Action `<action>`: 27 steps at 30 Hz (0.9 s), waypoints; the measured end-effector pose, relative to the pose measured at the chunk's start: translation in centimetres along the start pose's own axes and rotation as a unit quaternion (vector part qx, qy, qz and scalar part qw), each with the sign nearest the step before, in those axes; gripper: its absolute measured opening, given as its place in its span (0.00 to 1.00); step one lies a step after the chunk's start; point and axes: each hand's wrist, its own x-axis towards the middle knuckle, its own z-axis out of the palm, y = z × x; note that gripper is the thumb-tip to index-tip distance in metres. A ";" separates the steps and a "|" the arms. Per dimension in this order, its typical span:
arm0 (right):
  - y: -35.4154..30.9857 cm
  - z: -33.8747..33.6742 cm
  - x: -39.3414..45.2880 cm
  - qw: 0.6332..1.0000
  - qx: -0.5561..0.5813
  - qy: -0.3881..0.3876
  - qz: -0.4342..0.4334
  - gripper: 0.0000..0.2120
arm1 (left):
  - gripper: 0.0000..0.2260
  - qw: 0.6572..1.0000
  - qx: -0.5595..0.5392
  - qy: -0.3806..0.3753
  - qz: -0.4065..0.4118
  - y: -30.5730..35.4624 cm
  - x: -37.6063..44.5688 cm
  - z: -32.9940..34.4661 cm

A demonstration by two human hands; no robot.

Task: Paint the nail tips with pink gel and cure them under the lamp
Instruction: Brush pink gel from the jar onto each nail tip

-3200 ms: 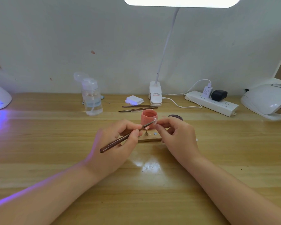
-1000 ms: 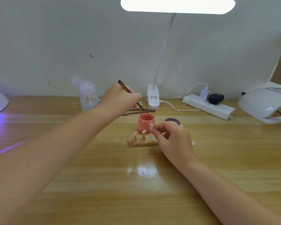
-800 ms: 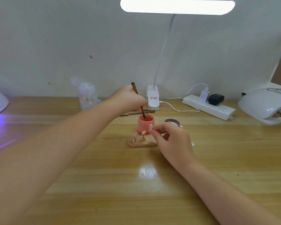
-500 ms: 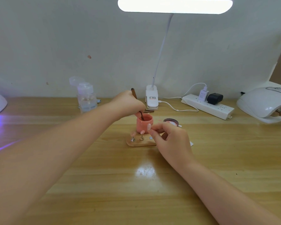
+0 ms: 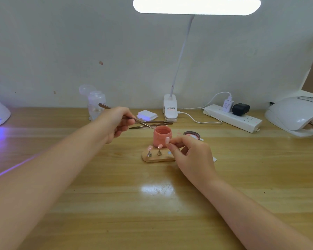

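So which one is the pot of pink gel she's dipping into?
Start at the white clip lamp at the back of the wooden table and come toward her hands. The pink jar stands open behind the small wooden stand, its dark lid lying beside it.

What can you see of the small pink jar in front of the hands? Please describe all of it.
The pink jar is a small, round, matte pot that looks like plastic. It stands upright on the wooden table, open, with pink gel visible inside. Its dark lid lies to its right. Just in front of it is the wooden nail stand. The brush in the left hand points its tip at the jar's rim; whether it touches is unclear.
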 end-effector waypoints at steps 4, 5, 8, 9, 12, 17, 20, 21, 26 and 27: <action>-0.1 0.0 0.0 1.000 0.005 0.002 -0.004 0.04 | 0.06 1.000 -0.023 -0.001 0.004 0.1 0.0 0.2; -0.1 0.0 0.0 1.000 0.005 0.002 -0.005 0.04 | 0.06 1.000 -0.022 -0.011 0.000 0.1 -0.1 0.4; -0.1 -0.1 0.0 1.000 0.004 0.003 -0.004 0.04 | 0.06 1.000 -0.014 -0.023 -0.013 -0.1 -0.4 0.7; -0.1 -0.1 0.0 1.000 0.003 0.004 -0.004 0.04 | 0.06 1.000 -0.017 -0.015 -0.015 -0.2 -0.5 0.6; -0.1 0.0 -0.1 1.000 0.004 0.006 -0.009 0.04 | 0.07 0.999 -0.037 0.017 -0.009 -0.5 -0.5 0.0; 0.2 0.1 0.0 1.000 0.013 0.006 0.000 0.04 | 0.07 0.999 -0.054 -0.006 0.003 -0.1 -1.0 0.1; 0.2 0.0 -0.1 1.000 0.012 0.006 -0.001 0.04 | 0.06 0.999 -0.040 -0.012 0.000 -0.3 -1.0 0.7; 0.1 0.0 0.0 1.000 0.011 0.007 -0.002 0.04 | 0.06 0.999 -0.036 -0.002 0.002 -0.4 -1.0 0.7; 0.1 0.0 -0.1 1.000 0.009 0.003 -0.001 0.04 | 0.05 0.995 -0.072 0.053 0.045 -1.2 -1.3 -0.1; 0.1 0.0 -0.1 1.000 0.009 0.002 0.000 0.03 | 0.05 0.992 -0.097 0.050 0.058 -1.3 -1.6 -0.1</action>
